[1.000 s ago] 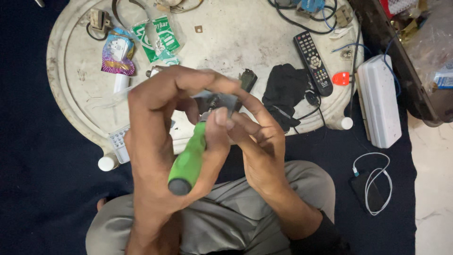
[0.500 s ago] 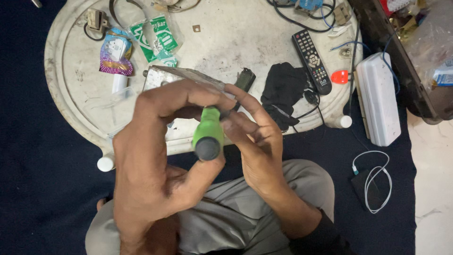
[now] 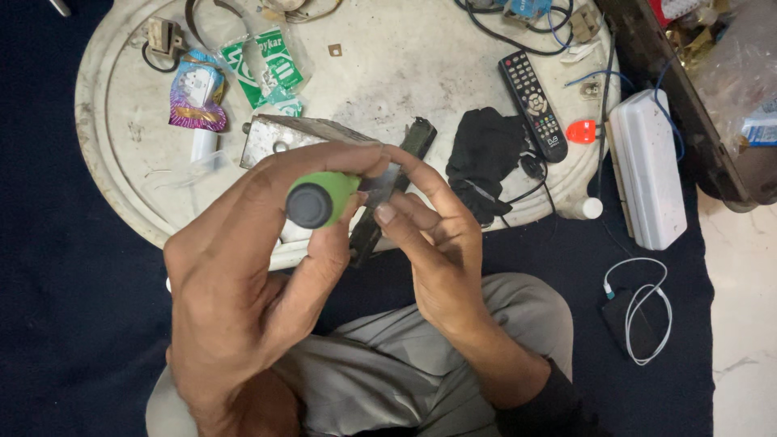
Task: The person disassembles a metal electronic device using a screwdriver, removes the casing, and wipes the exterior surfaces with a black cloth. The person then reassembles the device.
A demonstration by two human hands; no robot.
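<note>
Here, taking the round white tray (image 3: 113, 121) as my landmark and going from its left side across, I see a purple snack packet (image 3: 194, 95) and a green sachet (image 3: 271, 65) lying on its upper left part. Just in front of the tray's near edge, my left hand (image 3: 251, 275) is clenched around a screwdriver with a green handle (image 3: 320, 198), its black butt end facing up at me. Beyond it, a grey metal block (image 3: 283, 137) rests on the tray. My right hand (image 3: 441, 251) sits just beside the left, its fingertips pinching a small dark part (image 3: 388, 182) that meets the screwdriver; I cannot tell exactly what it is. Further right on the tray lie a black cloth (image 3: 486, 154) and a remote control (image 3: 532, 103). Off the tray's right edge sits a white box (image 3: 647, 170), with a coiled white cable (image 3: 643, 307) nearer me.
</note>
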